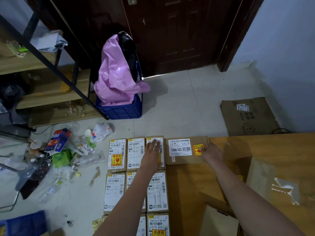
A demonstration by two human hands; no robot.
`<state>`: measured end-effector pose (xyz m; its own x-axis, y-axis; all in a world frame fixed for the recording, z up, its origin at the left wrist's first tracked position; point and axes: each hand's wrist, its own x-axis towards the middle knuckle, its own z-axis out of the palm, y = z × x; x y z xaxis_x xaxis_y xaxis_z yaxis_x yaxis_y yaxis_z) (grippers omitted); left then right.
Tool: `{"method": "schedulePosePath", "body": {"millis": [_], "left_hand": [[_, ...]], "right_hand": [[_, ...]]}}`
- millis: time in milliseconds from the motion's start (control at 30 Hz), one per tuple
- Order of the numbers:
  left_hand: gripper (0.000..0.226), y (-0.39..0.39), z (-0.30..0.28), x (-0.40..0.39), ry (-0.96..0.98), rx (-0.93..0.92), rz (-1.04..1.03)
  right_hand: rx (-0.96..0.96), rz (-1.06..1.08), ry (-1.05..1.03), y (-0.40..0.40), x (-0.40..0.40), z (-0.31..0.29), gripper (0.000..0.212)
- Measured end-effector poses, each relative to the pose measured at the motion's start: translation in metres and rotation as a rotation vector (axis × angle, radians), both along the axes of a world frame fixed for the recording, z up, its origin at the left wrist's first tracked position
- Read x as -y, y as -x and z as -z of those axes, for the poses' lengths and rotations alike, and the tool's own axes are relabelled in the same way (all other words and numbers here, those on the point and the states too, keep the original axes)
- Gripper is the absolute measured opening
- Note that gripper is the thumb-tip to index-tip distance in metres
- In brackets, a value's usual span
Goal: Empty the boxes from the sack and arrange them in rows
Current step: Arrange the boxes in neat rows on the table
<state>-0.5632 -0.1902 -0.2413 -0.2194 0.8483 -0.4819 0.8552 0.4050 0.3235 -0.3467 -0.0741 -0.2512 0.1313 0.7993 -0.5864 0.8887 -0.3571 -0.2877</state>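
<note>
So I've got the boxes laid out flat on the floor tiles [179, 103] in rows, labels up. My left hand [153, 149] is lying flat with the fingers stretched out on top of the third box in the far row [156, 142], palm down, not really a grip at all, just pressing on it. To its left in that same row sit two more labelled boxes, the far-left box [117, 154] with a yellow and red sticker and the second box [136, 153] right against it.

My right hand [210, 153] is on the wider box [185, 151], the one printed 12V4A 48W, at its right end near the yellow sticker. It's a bit blurry, so I honestly can't tell whether the fingers are curled on the edge or just laid flat. That box sits just beside the one under my left hand.

The next row [157, 191] towards me is three boxes too, my left forearm crossing over the middle one. A big flat cardboard sheet [265, 150] is off to the right. Further back there's a blue crate [119, 111] with a pink bag [115, 74] in it, plus a pile of plastic trash [59, 150] on the left.
</note>
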Motion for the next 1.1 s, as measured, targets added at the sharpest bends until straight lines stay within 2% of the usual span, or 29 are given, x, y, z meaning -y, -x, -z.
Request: {"method": "schedulePosePath", "body": {"millis": [200, 333, 433, 533, 667, 867, 1000, 1100], "left_hand": [[0.1, -0.001, -0.001, -0.002, 0.011, 0.0, 0.009], [0.098, -0.004, -0.006, 0.002, -0.014, 0.039, -0.005], [0.088, -0.015, -0.013, 0.003, -0.074, 0.066, -0.032], [0.074, -0.034, -0.023, 0.002, -0.134, 0.125, -0.05], [0.071, -0.064, -0.037, 0.001, -0.133, 0.126, -0.012], [0.069, -0.122, -0.058, 0.007, -0.147, 0.163, 0.086], [0.068, -0.161, -0.07, 0.02, -0.128, 0.202, 0.17], [0.067, -0.188, -0.076, 0.033, -0.102, 0.23, 0.195]], "right_hand": [[-0.082, 0.067, 0.073, 0.0, 0.001, -0.005, 0.048], [-0.164, 0.144, 0.142, 0.0, 0.0, -0.018, 0.065], [-0.176, 0.108, 0.096, -0.002, 0.003, -0.025, 0.076], [-0.169, 0.055, 0.031, -0.005, 0.009, -0.037, 0.073], [-0.243, 0.02, -0.002, -0.016, 0.02, -0.056, 0.063], [-0.274, 0.009, -0.085, -0.054, 0.042, -0.087, 0.076], [-0.3, -0.001, -0.12, -0.095, 0.064, -0.095, 0.065], [-0.332, 0.092, -0.252, -0.121, 0.088, -0.109, 0.038]]}}
